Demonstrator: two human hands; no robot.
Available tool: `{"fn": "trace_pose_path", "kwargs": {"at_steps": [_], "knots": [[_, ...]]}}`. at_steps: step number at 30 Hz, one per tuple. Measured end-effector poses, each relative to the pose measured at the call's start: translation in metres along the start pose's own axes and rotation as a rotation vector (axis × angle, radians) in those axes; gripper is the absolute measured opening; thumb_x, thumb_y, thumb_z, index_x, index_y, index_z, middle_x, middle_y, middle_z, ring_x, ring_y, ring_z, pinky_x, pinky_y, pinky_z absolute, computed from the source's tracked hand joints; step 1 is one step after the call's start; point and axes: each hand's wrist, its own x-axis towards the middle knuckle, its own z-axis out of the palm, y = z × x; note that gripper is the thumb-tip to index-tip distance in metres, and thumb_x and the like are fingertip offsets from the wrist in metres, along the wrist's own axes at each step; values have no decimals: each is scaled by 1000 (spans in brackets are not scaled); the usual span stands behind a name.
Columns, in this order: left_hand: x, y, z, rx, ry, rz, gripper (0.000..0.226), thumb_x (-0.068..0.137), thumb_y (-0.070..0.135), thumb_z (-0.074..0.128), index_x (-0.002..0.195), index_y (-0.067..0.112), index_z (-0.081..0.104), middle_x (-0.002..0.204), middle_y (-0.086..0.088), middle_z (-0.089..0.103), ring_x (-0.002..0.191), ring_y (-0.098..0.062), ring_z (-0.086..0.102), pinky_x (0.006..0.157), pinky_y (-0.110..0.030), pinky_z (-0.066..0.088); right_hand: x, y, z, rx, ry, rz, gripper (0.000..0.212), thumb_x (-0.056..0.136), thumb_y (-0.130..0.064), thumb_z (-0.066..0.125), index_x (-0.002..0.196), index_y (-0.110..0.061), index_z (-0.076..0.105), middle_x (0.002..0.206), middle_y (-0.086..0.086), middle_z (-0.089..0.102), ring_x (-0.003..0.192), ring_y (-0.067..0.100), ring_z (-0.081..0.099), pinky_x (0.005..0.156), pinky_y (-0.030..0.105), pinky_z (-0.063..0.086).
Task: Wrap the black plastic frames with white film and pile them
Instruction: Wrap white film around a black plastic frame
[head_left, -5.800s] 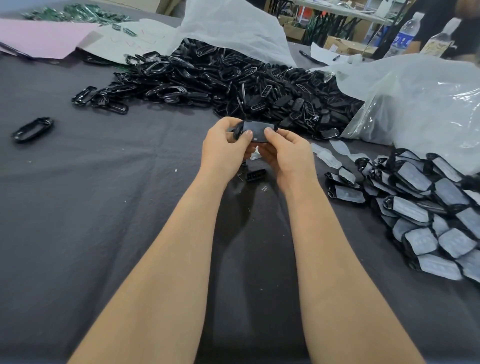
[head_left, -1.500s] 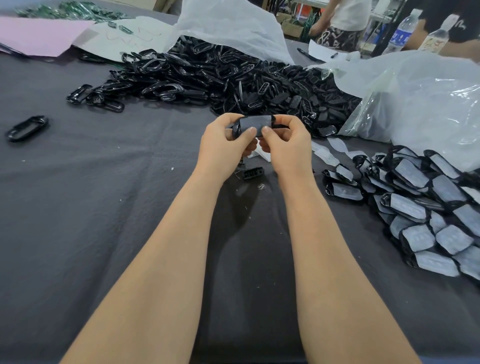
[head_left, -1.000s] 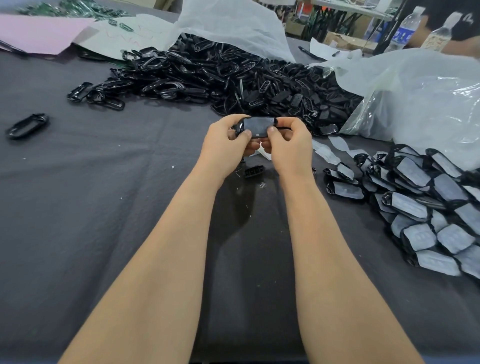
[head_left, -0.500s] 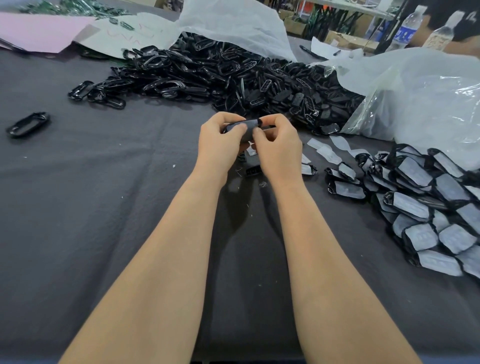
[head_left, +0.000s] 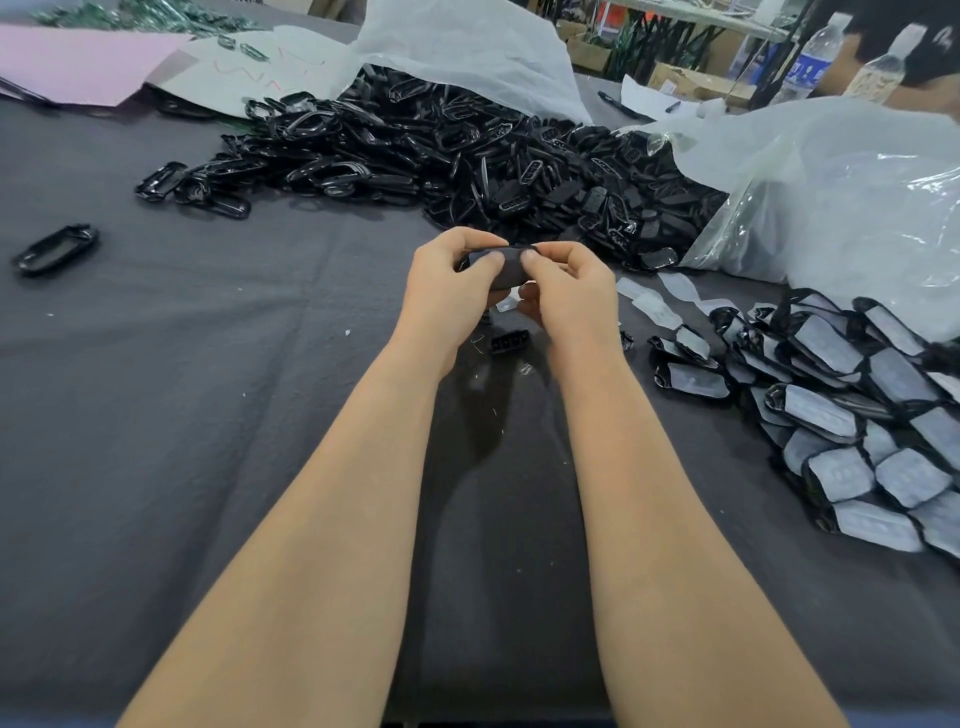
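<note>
Both hands hold one black frame (head_left: 506, 267) above the tabletop (head_left: 208, 415): the left hand (head_left: 449, 296) and right hand (head_left: 569, 296) curl their fingers around it, thumbs pressing its face. Wrapped frames (head_left: 857, 405) lie piled at right.

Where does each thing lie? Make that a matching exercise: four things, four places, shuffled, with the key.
Things
1. held frame
2. pile of wrapped frames
3. heap of bare frames
4. lone frame

Places
A. far left, alone on the dark cloth
B. between left hand and right hand
C. right side, in front of the clear bag
D. far centre, beside the white bag

Pairs: 1-B, 2-C, 3-D, 4-A
</note>
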Motion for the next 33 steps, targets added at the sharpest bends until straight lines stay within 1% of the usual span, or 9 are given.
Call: {"fn": "trace_pose_path", "kwargs": {"at_steps": [3, 6, 7, 18, 22, 25, 27, 30, 33], "knots": [[0, -1, 1, -4, -4, -13, 24, 93, 4, 53, 83, 23, 65, 87, -3, 67, 85, -17, 67, 83, -36, 58, 1, 1, 2, -37, 33, -12, 16, 91, -7, 57, 78, -16, 56, 72, 0, 57, 53, 5, 55, 58, 22, 51], [1, 0, 0, -38, -7, -40, 28, 94, 3, 50, 82, 22, 66, 84, 0, 67, 77, -9, 67, 76, -29, 58, 1, 2, 5, -166, 66, -87, 7, 91, -10, 57, 84, -14, 57, 85, 6, 61, 84, 27, 64, 85, 44, 53], [0, 0, 0, -56, -11, -49, 29, 95, 2, 48, 82, 22, 66, 83, 0, 67, 73, -6, 66, 72, -26, 58, 1, 2, 6, -194, 69, -104, 5, 91, -11, 57, 87, -13, 58, 87, 6, 61, 91, 31, 64, 89, 48, 51], [1, 1, -2, -41, -7, -88, 27, 97, 5, 46, 90, 23, 65, 89, 1, 64, 83, -11, 65, 81, -31, 59, 1, 6, 1, -334, -11, -227, 13, 92, -11, 58, 86, -19, 50, 76, 1, 61, 80, 29, 67, 82, 50, 53], [-2, 1, -4, 29, -6, -55, 13, 95, 13, 56, 104, 22, 60, 97, -5, 65, 82, -10, 66, 66, -18, 56, 2, 6, -1, -298, 30, -211, 15, 93, -9, 57, 84, -19, 49, 82, 8, 61, 79, 30, 65, 82, 51, 53], [-2, 0, -5, 158, -13, -13, 17, 92, 13, 63, 107, 19, 58, 92, -6, 69, 73, -9, 69, 64, -19, 56, 4, 8, -3, -275, 56, -201, 8, 93, -9, 56, 89, -13, 51, 79, 7, 61, 68, 21, 64, 81, 48, 55], [-2, 1, -6, 201, -13, 6, 15, 92, 10, 62, 104, 18, 58, 85, -4, 71, 70, -10, 69, 72, -28, 58, 4, 8, -4, -261, 59, -195, 6, 93, -11, 57, 90, -13, 52, 76, 3, 61, 61, 13, 63, 80, 46, 56], [-2, 2, -6, 209, 13, 4, 18, 92, 9, 61, 96, 25, 56, 86, -6, 72, 79, -18, 70, 85, -40, 57, 3, 7, -3, -252, 10, -172, 10, 91, -15, 61, 96, -14, 52, 87, 8, 64, 77, 22, 68, 84, 47, 54], [-1, 0, -6, 183, 22, -3, 18, 93, 7, 59, 99, 24, 57, 82, -1, 71, 70, -9, 69, 82, -33, 58, 3, 8, -2, -297, -23, -170, 20, 87, -14, 66, 99, -14, 51, 89, 5, 63, 90, 29, 65, 87, 48, 52]]}}
